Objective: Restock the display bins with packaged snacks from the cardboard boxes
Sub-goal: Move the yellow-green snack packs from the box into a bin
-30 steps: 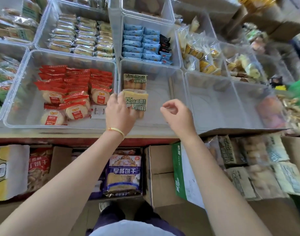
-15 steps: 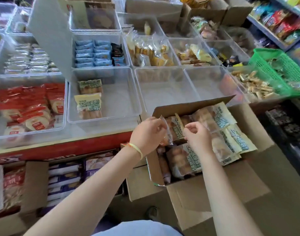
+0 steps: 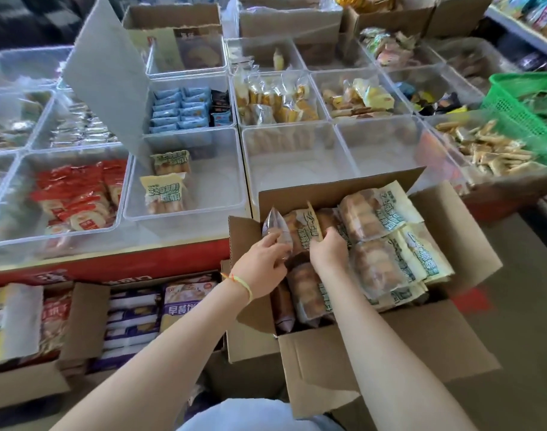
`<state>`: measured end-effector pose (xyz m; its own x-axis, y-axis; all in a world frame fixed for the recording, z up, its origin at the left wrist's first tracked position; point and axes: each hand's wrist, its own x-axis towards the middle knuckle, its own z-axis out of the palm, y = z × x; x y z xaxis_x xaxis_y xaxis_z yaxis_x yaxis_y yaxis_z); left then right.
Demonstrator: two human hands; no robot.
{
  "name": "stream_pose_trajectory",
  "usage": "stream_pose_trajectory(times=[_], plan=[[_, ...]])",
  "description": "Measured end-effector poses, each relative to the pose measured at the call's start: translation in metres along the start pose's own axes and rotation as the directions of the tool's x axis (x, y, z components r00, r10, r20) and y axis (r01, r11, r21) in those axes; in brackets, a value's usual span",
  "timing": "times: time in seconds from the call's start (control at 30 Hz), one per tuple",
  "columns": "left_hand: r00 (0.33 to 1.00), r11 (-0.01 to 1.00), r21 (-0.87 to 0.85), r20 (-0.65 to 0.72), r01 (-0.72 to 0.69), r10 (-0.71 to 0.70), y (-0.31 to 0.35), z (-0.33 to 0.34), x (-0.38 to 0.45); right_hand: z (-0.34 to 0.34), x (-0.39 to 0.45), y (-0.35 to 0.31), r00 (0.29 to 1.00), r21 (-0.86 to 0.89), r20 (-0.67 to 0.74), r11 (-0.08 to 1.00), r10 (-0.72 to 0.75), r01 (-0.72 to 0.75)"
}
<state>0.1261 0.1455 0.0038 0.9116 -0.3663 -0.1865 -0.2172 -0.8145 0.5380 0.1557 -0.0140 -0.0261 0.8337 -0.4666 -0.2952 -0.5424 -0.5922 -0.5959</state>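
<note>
Fingers of the left hand are curled round the edge of an upright snack packet at the left end of the open cardboard box. The right hand is dug in just beside it, fingers curled round another pale yellow packet. More of these lie stacked toward the box's right side, green Chinese print on them, too blurry for me to read properly. Two packets sit at the left side of a clear display bin near the counter's front edge. The neighbouring bin holds red-wrapped cakes. A purple pack below the counter reads 早餐.
</note>
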Motion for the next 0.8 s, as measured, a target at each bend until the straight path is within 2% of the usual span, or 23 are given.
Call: stream_pose_trajectory(times=[0.13, 0.27, 0.33, 0.4, 0.47, 0.53, 0.63, 0.73, 0.8], plan=[[0.997, 0.987, -0.145, -0.017, 0.070, -0.073, -0.003, -0.001, 0.000, -0.022, 0.001, -0.003, 0.992, 0.121, -0.057, 0.986, -0.109, 0.115], [0.992, 0.940, -0.324, -0.020, 0.110, -0.123, 0.000, -0.001, 0.000, -0.069, -0.021, -0.019, 0.959, 0.333, -0.137, 0.900, -0.249, 0.281], [0.968, 0.828, -0.540, -0.088, 0.153, -0.236, 0.005, -0.010, 0.000, -0.093, -0.036, -0.030, 0.929, 0.385, -0.183, 0.847, -0.320, 0.367], [0.936, 0.634, -0.765, -0.130, 0.116, -0.328, 0.011, -0.029, 0.001, -0.110, -0.048, -0.042, 0.922, 0.456, -0.184, 0.801, -0.341, 0.387], [0.943, 0.479, -0.877, -0.139, 0.025, -0.303, 0.018, -0.054, -0.001, -0.118, -0.058, -0.057, 0.924, 0.526, -0.182, 0.761, -0.337, 0.381], [0.968, 0.432, -0.901, -0.140, -0.038, -0.207, 0.024, -0.079, -0.005, -0.116, -0.069, -0.074, 0.929, 0.574, -0.185, 0.731, -0.322, 0.368], [0.988, 0.341, -0.939, -0.088, -0.041, -0.125, 0.022, -0.102, -0.013, -0.096, -0.089, -0.102, 0.940, 0.617, -0.150, 0.714, -0.307, 0.331], [0.974, 0.189, -0.981, -0.085, -0.045, -0.212, -0.001, -0.117, -0.023, -0.062, -0.103, -0.128, 0.961, 0.669, -0.138, 0.692, -0.241, 0.270], [0.959, 0.192, -0.979, -0.117, -0.068, -0.257, -0.025, -0.126, -0.032, -0.037, -0.108, -0.148, 0.970, 0.680, -0.158, 0.691, -0.185, 0.243]])
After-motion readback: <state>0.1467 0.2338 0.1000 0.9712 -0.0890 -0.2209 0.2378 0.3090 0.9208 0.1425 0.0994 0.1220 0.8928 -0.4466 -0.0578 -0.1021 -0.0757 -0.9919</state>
